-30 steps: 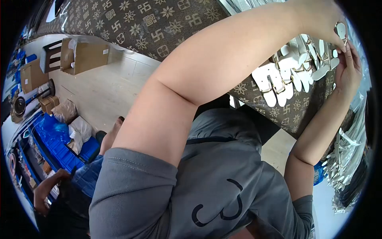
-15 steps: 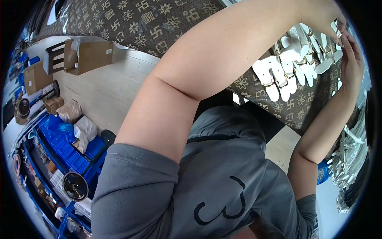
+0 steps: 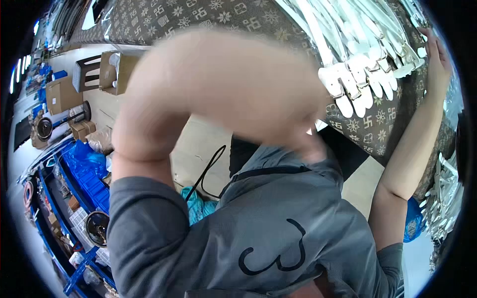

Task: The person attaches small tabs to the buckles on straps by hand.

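White belts [image 3: 348, 82] with gold-coloured buckles lie side by side on the patterned tabletop, their rounded ends toward me and their long straps running up and away. My left hand [image 3: 310, 141] is low over my lap, just off the table's near edge. Motion smears its fingers, so any hold is hidden. At the far right, my right hand [image 3: 439, 57] is raised beside the belts' buckle ends. Its fingers look stretched out, close to shiny clear plastic [image 3: 416, 15] at the table's edge. Nothing plainly shows in its grasp.
More white straps [image 3: 442, 203] hang at the right, with a blue bag [image 3: 413, 221] near them. On the left are cardboard boxes [image 3: 64, 94], a dark stool [image 3: 85, 74] and a blue rack [image 3: 74, 238] with parts. A teal bag [image 3: 198, 206] sits on the floor behind my left arm.
My left hand has left the belts and swung down toward my lap. My right hand has stayed near the right edge. More of the straps now shows on the table.
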Demonstrator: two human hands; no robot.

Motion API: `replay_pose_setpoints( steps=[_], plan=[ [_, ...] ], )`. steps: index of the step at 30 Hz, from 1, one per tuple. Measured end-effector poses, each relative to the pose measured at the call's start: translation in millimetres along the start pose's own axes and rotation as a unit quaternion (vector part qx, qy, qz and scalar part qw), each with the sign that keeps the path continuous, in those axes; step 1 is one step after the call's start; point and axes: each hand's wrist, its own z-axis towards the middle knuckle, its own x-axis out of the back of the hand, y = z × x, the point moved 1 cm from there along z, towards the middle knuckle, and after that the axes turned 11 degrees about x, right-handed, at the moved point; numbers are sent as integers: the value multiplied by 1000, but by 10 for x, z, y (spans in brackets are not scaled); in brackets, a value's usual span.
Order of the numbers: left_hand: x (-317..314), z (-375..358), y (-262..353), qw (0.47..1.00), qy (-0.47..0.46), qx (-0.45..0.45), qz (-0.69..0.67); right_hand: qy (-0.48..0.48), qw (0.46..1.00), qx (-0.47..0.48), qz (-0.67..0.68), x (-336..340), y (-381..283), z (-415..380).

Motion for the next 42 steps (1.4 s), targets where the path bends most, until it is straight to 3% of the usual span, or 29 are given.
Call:
replay_pose_setpoints(
  steps=[1,3,6,7,10,11,13,14,17,21,26,28,30,31,33,37,40,42],
  plan=[
    [-80,-22,-50,982,-161,97,37,12,999,35,-39,-8,-75,2],
    [-891,27,-305,943,-257,207,39,36,993,71,-82,2,-160,5],
    [-1926,-93,-663,942,-156,261,-142,75,991,105,32,-32,-75,-10],
    [-2037,-148,-678,945,-160,254,-131,88,987,117,65,-27,-56,-28],
    [-2165,-115,-698,918,-33,214,-332,142,982,125,15,-16,72,31],
    [-2193,-95,-667,924,-37,199,-326,157,981,107,38,17,169,62],
    [-2181,-93,-659,953,102,209,-193,165,981,102,8,85,204,60],
    [-2240,-94,-761,955,102,203,-189,165,982,91,-5,57,182,48],
    [-2518,-49,-1250,930,138,330,-90,176,979,104,12,31,212,28],
    [-2429,134,-1035,957,32,276,-82,198,977,83,8,86,121,10],
    [-1853,448,-738,948,4,281,-152,198,979,47,-3,41,63,-7],
    [-1753,672,-421,945,124,165,-253,186,980,69,-15,8,118,16],
    [-1816,886,-252,963,185,29,-196,185,979,80,-23,-5,161,7],
    [-1862,1011,-201,964,182,26,-191,181,981,67,-24,-9,169,-24],
    [-1903,1243,-141,953,117,-94,-262,178,982,49,-26,-4,116,-76],
    [-1719,1460,-147,974,31,-63,-216,187,981,53,-26,24,0,48],
    [-1521,1525,0,996,-30,4,-79,196,975,80,-72,-27,78,27],
    [-1461,1517,81,994,-14,-38,-105,188,975,92,-78,-10,37,-21]
  ],
)
